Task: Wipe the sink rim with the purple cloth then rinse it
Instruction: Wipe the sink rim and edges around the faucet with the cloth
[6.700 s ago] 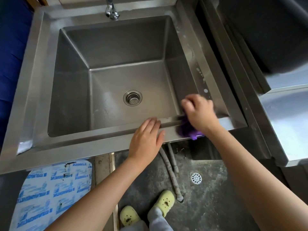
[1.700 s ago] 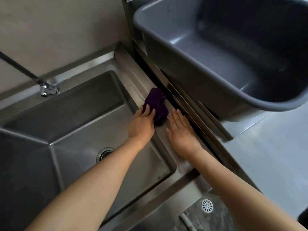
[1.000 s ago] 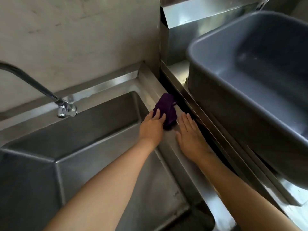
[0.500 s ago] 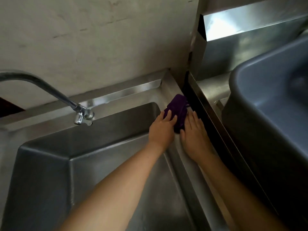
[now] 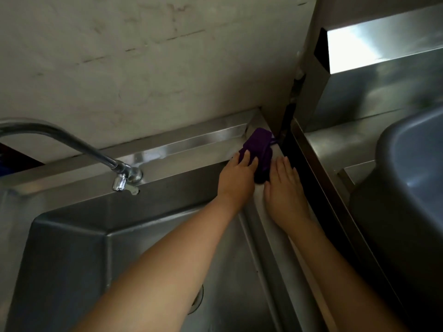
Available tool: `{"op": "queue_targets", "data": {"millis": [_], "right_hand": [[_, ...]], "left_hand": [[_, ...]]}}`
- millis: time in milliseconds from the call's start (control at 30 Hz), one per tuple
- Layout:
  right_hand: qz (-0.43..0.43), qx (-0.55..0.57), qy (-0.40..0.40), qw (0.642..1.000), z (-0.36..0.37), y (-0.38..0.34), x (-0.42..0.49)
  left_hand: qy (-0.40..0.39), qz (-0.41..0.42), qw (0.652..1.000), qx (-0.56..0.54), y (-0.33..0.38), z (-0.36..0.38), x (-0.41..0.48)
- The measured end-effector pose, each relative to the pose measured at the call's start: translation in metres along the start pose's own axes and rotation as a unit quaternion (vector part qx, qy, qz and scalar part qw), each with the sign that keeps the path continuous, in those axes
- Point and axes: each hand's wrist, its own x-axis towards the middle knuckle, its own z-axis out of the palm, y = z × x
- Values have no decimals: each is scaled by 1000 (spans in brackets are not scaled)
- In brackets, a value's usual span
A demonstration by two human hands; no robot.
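The purple cloth (image 5: 260, 149) lies bunched on the steel sink rim (image 5: 191, 149) at its far right corner, against the wall. My left hand (image 5: 237, 178) presses on the cloth's left side, fingers over it. My right hand (image 5: 284, 188) lies flat on the right rim strip just beside the cloth, palm down, fingers together, holding nothing. The sink basin (image 5: 72, 259) opens below my left forearm.
A chrome faucet (image 5: 119, 173) reaches over the back rim at the left. A dark gap (image 5: 302, 178) separates the sink from a steel counter (image 5: 335, 144) holding a large grey plastic tub (image 5: 412, 188). A stained wall (image 5: 143, 68) stands behind.
The cloth has slid along the right rim from the near side up into the far corner, under my left hand; my right hand followed flat behind it.
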Motion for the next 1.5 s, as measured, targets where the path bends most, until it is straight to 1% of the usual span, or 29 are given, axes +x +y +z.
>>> {"op": "queue_targets", "data": {"millis": [167,267,333,367,400,433,467,500,533,567,633,667,700,800,900,1000,1100,1167,1200,1267,1400,1500], "right_hand": [[-6,18,3,1000,-1,-4,21],[-17,67,11,998,-5,-6,35],[-50,104,-6,993,-11,-8,48],[-69,110,-33,991,-14,-9,54],[-82,107,-65,989,-18,-11,60],[-84,99,-92,987,-20,-13,66],[-81,85,-104,988,-22,-15,71],[-79,67,-103,989,-21,-18,75],[-83,51,-93,991,-19,-22,79],[-88,42,-82,992,-16,-26,81],[-92,44,-74,992,-9,-35,84],[-91,47,-73,992,-6,-39,84],[-86,49,-71,993,-4,-43,84],[-62,58,-49,995,3,-58,82],[-63,37,-7,997,14,-78,81],[-113,66,38,991,31,-99,82],[-177,94,51,978,45,-123,76],[-210,82,55,973,51,-131,74],[-212,73,52,973,51,-129,75],[-189,55,55,979,46,-117,78],[-104,-3,91,990,28,-77,79],[-57,-8,101,993,28,-79,77]], "left_hand": [[2,-10,1000,14,-8,-10,12],[6,-14,999,40,-10,-16,22],[10,-4,999,34,-14,-23,24],[2,-3,1000,-8,-18,-25,24],[-19,-11,997,-79,-23,-29,23],[-44,-24,984,-169,-31,-33,20],[-56,-35,964,-256,-38,-35,15],[-38,-43,947,-316,-46,-35,8],[2,-49,938,-344,-53,-36,-4],[53,-60,939,-335,-61,-33,-17],[135,-101,954,-248,-74,-15,-44],[156,-122,960,-198,-80,-7,-56],[161,-142,964,-156,-86,1,-66],[86,-198,971,-103,-101,19,-85],[66,-212,972,-71,-115,28,-90],[66,-197,975,-77,-121,33,-90],[66,-192,975,-85,-121,35,-90],[57,-191,976,-84,-122,33,-91],[50,-188,978,-81,-123,32,-91],[41,-187,978,-78,-125,30,-92],[30,-185,979,-79,-125,27,-93],[32,-183,980,-75,-125,27,-94]]}}
